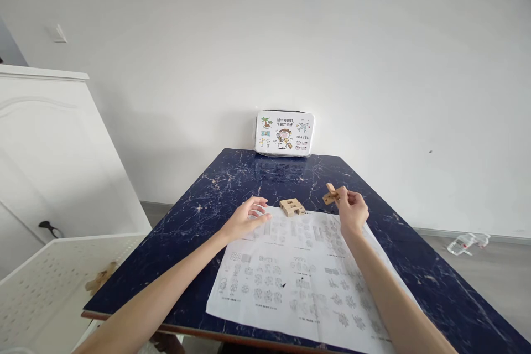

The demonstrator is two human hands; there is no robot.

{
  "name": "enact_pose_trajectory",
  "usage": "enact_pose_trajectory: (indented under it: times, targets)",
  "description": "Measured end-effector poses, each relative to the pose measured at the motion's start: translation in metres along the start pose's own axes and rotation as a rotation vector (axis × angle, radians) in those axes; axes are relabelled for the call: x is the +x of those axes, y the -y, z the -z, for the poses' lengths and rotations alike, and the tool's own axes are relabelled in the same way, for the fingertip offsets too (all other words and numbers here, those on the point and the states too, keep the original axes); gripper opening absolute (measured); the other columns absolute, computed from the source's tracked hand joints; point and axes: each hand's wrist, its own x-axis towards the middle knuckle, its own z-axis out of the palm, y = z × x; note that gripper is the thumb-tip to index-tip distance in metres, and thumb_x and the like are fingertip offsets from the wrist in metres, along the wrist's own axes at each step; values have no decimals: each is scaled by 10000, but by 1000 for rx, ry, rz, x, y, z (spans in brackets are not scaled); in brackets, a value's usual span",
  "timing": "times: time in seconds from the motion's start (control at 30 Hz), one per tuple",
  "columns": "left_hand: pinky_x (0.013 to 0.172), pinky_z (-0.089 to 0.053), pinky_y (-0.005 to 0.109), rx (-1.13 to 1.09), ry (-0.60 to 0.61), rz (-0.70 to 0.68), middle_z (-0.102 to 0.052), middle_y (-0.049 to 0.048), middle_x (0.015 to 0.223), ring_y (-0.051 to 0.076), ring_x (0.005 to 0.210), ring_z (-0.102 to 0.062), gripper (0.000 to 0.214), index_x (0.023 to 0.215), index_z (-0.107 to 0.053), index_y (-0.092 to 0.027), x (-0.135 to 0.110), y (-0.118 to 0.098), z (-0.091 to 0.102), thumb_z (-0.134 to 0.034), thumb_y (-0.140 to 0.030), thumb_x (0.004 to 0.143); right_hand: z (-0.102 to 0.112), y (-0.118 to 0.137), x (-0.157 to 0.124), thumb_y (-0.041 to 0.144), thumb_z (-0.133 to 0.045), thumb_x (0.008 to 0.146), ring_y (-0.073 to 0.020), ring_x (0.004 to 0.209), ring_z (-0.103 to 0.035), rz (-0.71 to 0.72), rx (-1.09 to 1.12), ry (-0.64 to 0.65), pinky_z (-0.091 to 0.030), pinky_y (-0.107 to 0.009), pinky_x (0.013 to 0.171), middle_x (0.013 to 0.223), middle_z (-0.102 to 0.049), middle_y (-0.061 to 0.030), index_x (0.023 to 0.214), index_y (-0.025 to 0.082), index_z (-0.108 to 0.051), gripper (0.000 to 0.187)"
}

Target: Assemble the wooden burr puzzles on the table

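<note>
Between thumb and fingers, my right hand (353,210) grips some notched wooden puzzle pieces (331,197), raised over the right part of the table; one piece sticks up across another. My left hand (248,218) is empty, its fingers curved and apart, over the top left corner of the instruction sheet. Between the hands, a block of interlocked wooden pieces (292,207) with gaps in its top rests at the sheet's far edge. The large white instruction sheet (265,265) is printed with rows of puzzle drawings and lies partly under my right forearm.
A white case (284,134) with cartoon travel pictures stands against the wall at the far edge of the dark blue marbled table (199,199). A white cabinet (53,144) is on the left. Clear plastic bottles (467,243) lie on the floor at right.
</note>
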Motion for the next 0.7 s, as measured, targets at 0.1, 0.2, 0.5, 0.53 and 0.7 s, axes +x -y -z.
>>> enact_pose_trajectory:
  times: [0.1,0.2,0.5,0.53,0.7]
  targets:
    - [929,-541,423,10,-7,-4,-619,123,1244,262,1095,-639,444,1198,-617,-216,1,3,0,-717,-496,867,1,-10,8,568,-637,836,-265,760,-654,-47,-45,-48,-475,-370,740,801,-724,-97,855,176,-685,395]
    - [918,-549,417,26,-23,-6,-624,122,1239,256,1084,-638,423,1176,-629,-206,1,5,0,-707,-491,874,1,-19,15,515,-644,813,-269,755,-649,-72,-49,-85,-482,-371,722,779,-710,-90,840,183,-676,334]
    - [889,-552,404,125,-23,2,-666,118,1185,251,1027,-662,349,1107,-661,-198,2,8,-2,-671,-472,891,4,-9,14,379,-617,743,-345,1023,-574,49,-179,-272,-440,-508,934,1099,-603,-161,947,204,-606,269]
    - [890,-551,408,129,-20,4,-667,120,1186,254,1027,-664,346,1107,-659,-197,2,8,-2,-668,-469,892,5,-3,10,367,-605,759,-354,1070,-559,123,-185,-270,-423,-517,956,1115,-600,-159,980,204,-597,275]
    - [888,-545,405,142,-3,-4,-675,123,1172,256,1019,-669,325,1097,-658,-193,1,8,-3,-663,-450,897,3,25,-20,295,-493,897,-309,1112,-549,554,-155,-80,-413,-470,983,1122,-599,-139,1012,205,-580,170]
